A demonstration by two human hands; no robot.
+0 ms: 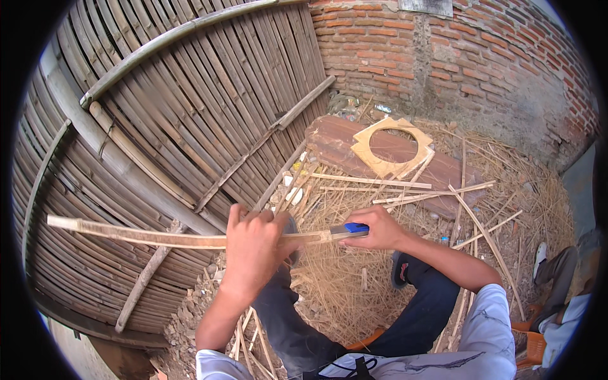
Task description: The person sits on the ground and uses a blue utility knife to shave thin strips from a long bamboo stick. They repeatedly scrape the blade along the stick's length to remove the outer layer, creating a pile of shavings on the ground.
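Note:
A long pale bamboo strip (139,237) lies almost level across my lap, reaching far out to the left. My left hand (253,248) is closed around it near the middle of its length. At the strip's right end, my right hand (379,229) grips a blue-handled cutter knife (356,227), its metal part lying against the wood. The fingers hide most of the knife's handle, and I cannot tell how far the blade goes into the strip.
Bamboo strips (373,182) and shavings cover the ground ahead. A cut-out board with a round hole (418,130) rests on a brown sheet (332,136). A bamboo fence (253,82) rises left, a brick wall (373,50) behind. Another person (557,275) sits at right.

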